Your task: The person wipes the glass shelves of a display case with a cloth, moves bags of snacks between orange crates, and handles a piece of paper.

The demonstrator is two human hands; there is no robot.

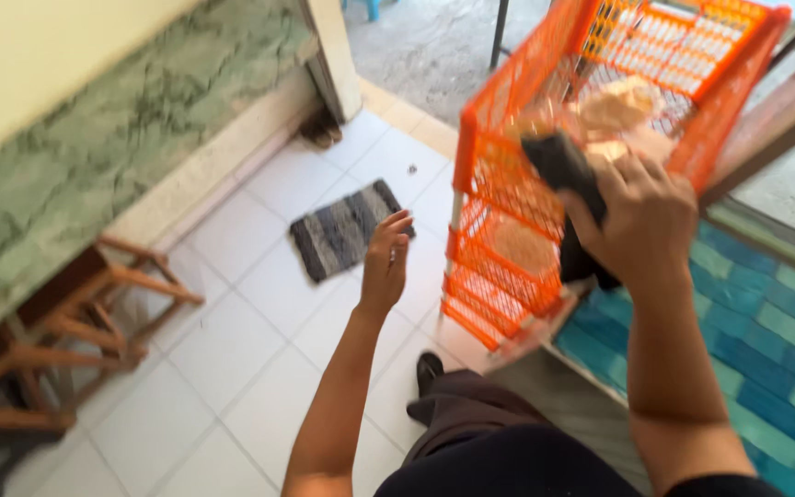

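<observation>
One orange mesh crate [545, 166] stands at one o'clock, tilted. One wooden stool [66, 322] at nine o'clock. One striped mat [342, 230] at centre. Right hand [641, 216] clenched around one dark cloth [563, 170] at the crate's rim. Left hand [386, 262] loosely spread, touching nothing.

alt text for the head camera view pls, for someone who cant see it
The person's right hand grips a dark cloth at the rim of an orange plastic basket. The left hand reaches out open above a white tiled floor with a striped mat.
</observation>
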